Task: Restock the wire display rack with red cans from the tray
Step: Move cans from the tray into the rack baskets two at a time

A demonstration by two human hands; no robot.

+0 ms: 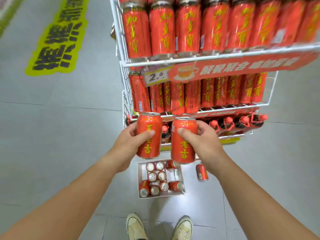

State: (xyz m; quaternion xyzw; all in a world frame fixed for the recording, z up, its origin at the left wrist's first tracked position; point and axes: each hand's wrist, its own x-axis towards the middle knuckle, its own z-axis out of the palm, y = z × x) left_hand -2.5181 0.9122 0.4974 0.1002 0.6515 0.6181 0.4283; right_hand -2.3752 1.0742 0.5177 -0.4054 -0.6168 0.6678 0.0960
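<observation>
The left hand (129, 141) was closed around the left can (149, 135), which was upright. The thumb lay across the can's front, and the fingertips were mostly hidden behind its body. The right hand (202, 141) gripped the right can (183, 141) in the same way. The two cans stood side by side, just apart.

The tray (140, 177) lay on the floor at 6 o'clock from the held cans. It held more red cans, some upright and some tipped, and the right can hid part of its far edge. A loose can (201, 172) lay on the floor at 3 o'clock from the tray.

The wire display rack (147, 61) stood at 12 o'clock, with its tiers full. The frame cut off its top and right side, and blur made the labels hard to read. The held cans partly hid the bottles (228, 121) on its lowest tier.
</observation>
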